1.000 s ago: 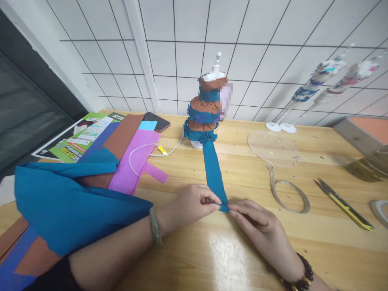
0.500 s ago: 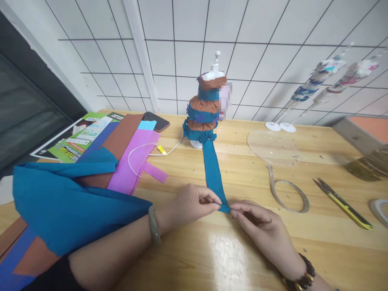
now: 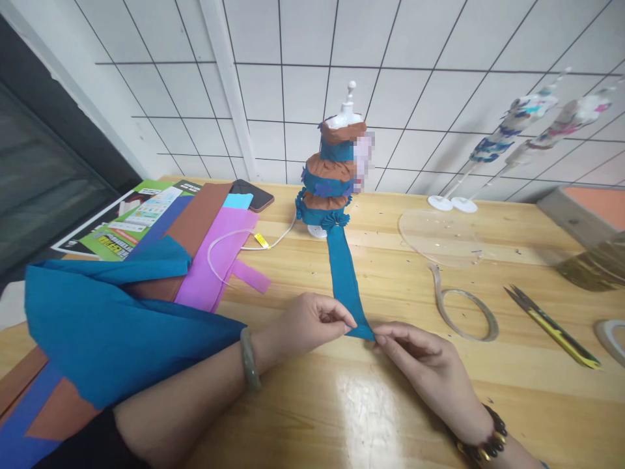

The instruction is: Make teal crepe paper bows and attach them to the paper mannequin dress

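A teal crepe paper strip [image 3: 346, 270] runs along the table from the foot of a small white dress form [image 3: 347, 117] toward me. My left hand [image 3: 315, 322] pinches the left corner of its near end between thumb and fingers. At the right corner, my right hand [image 3: 420, 365] pinches the same strip. The near edge lies fairly flat between the two. Tiers of brown and teal ruffled paper, with purple pieces, wrap the dress form, and a teal pleated rosette [image 3: 336, 220] sits low on its front.
Folded teal paper [image 3: 122, 332] and purple sheets [image 3: 209, 260] lie left, near a phone [image 3: 251, 195] and white cable [image 3: 234, 233]. On the right are a tape roll [image 3: 471, 316], scissors [image 3: 525, 301] beside a yellow cutter [image 3: 566, 339], a clear disc [image 3: 437, 238] and two decorated forms [image 3: 512, 124].
The strip's near end, bunched between my fingertips before, is now spread flatter. My fingertips have moved slightly apart, each still pinching a corner.
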`<control>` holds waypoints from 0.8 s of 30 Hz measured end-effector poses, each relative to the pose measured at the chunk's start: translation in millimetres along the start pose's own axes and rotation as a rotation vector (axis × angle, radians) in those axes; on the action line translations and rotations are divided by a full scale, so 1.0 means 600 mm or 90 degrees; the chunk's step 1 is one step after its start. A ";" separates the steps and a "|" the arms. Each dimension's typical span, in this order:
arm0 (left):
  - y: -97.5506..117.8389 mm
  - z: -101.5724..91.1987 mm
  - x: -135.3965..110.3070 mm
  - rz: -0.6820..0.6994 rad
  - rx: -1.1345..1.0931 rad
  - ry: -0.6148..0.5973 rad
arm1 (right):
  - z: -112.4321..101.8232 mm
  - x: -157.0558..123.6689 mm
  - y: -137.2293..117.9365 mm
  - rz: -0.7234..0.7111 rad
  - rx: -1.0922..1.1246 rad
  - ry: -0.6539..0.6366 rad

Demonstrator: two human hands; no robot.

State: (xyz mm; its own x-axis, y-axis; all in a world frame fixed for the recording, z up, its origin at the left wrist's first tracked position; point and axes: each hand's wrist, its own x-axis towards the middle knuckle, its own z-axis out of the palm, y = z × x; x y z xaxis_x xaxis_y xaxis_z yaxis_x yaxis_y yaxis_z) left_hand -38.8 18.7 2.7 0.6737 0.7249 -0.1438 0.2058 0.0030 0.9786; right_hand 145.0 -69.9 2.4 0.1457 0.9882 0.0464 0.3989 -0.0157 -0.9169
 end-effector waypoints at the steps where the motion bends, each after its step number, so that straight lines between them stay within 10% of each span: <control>1: 0.000 0.000 0.000 -0.002 0.003 0.002 | -0.001 0.001 -0.001 -0.004 0.000 -0.002; 24: 0.020 -0.008 -0.005 0.028 0.081 -0.025 | 0.002 0.005 -0.004 0.015 0.002 0.011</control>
State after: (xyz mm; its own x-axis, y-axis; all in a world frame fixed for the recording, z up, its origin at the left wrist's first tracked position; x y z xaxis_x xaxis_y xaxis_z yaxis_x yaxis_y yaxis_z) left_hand -41.7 19.7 15.7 0.7112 0.6945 -0.1089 0.2615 -0.1175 0.9580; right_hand 143.2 -66.6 4.1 0.1699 0.9850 0.0315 0.3922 -0.0383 -0.9191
